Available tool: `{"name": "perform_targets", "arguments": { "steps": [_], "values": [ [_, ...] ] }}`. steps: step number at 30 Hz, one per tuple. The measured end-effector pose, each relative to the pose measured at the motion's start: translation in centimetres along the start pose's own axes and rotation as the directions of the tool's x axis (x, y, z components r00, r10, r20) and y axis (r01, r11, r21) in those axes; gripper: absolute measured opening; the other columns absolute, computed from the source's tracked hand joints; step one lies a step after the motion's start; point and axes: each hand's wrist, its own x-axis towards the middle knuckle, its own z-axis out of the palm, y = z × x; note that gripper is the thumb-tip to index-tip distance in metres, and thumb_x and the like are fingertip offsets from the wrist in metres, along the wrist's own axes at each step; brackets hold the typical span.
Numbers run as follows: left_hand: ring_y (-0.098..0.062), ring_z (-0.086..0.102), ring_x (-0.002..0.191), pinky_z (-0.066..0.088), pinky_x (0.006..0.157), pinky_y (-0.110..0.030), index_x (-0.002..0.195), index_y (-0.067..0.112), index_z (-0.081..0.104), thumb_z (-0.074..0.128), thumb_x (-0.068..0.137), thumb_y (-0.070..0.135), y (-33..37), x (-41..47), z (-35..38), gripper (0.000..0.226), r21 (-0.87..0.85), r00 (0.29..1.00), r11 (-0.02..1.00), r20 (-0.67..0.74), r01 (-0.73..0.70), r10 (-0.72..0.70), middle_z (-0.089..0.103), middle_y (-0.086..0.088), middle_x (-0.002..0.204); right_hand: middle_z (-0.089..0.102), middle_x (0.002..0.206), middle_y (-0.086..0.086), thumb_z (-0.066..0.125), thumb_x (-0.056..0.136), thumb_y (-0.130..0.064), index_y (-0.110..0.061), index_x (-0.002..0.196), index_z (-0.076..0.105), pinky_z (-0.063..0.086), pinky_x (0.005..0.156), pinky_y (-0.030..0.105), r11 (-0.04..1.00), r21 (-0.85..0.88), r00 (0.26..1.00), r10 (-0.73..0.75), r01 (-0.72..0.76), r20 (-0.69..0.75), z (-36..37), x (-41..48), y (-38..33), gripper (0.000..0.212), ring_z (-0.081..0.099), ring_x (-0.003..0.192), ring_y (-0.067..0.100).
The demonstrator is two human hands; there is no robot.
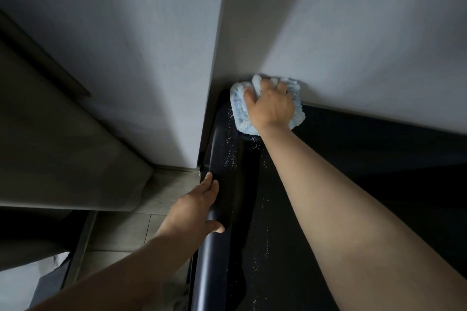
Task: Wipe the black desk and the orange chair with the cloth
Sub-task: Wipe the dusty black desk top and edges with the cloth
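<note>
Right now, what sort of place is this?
Probably a corner of a home or office room: a black desk set against pale walls, tiled floor beside it, and a blue cloth under the right hand.

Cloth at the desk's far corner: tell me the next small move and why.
Probably drag the cloth back toward the body along the black desk's left side. The right hand grips it bunched in the far corner against the wall, while white specks lie strewn along that left strip, not yet wiped. The left hand holds the desk's rounded edge.
</note>
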Motion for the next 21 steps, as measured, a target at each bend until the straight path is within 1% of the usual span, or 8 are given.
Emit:
{"name": "perform_targets", "arguments": {
  "steps": [3,8,12,16,21],
  "values": [
    [-0.006,0.019,0.144,0.032,0.111,-0.022,0.152,0.018,0.022,0.079,0.076,0.021,0.1,0.0,0.0,0.095,0.001,1.000,1.000,0.011,0.000,0.000,0.000,0.010,0.160,0.049,0.126,0.020,0.041,0.094,-0.051,-0.018,0.128,0.053,0.040,0.072,0.034,0.995,-0.075,0.998,-0.064,0.065,0.018,0.0,-0.4,0.1,0.049,0.051,0.108,0.035],
    [-0.006,0.016,0.145,0.030,0.111,-0.020,0.152,0.017,0.021,0.079,0.077,0.023,-0.1,0.0,0.0,0.095,0.018,1.000,1.000,0.011,-0.016,0.016,-0.002,0.009,0.160,0.051,0.126,0.018,0.044,0.095,-0.048,-0.016,0.119,0.061,0.036,0.069,0.031,0.988,-0.131,0.995,-0.077,0.085,0.063,-0.3,0.2,-0.1,0.043,0.053,0.106,0.032],
    [-0.006,0.014,0.145,0.031,0.111,-0.021,0.152,0.017,0.022,0.078,0.077,0.023,-0.1,0.0,0.0,0.094,0.009,1.000,1.000,0.009,-0.019,0.019,-0.001,0.009,0.160,0.052,0.123,0.014,0.046,0.095,-0.048,-0.016,0.117,0.062,0.036,0.064,0.029,0.988,-0.130,0.995,-0.078,0.086,0.067,-0.4,-0.5,0.0,0.042,0.054,0.102,0.029],
    [-0.007,0.012,0.146,0.026,0.112,-0.018,0.152,0.016,0.019,0.077,0.079,0.025,-0.1,0.0,0.0,0.094,0.046,0.999,0.998,0.023,-0.032,0.031,-0.003,0.007,0.160,0.051,0.124,0.012,0.047,0.095,-0.047,-0.016,0.118,0.062,0.035,0.066,0.030,0.991,-0.115,0.995,-0.064,0.072,0.072,-0.6,-1.5,0.0,0.041,0.053,0.103,0.030],
    [-0.008,0.013,0.146,0.028,0.112,-0.019,0.152,0.016,0.018,0.076,0.080,0.026,-0.1,-0.1,-0.1,0.093,0.058,0.999,0.998,0.032,-0.036,0.034,-0.003,0.006,0.160,0.051,0.124,0.011,0.047,0.094,-0.045,-0.017,0.118,0.063,0.033,0.068,0.030,0.993,-0.093,0.996,-0.066,0.072,0.063,-0.6,-3.2,0.3,0.040,0.053,0.103,0.031]
  ]
}}
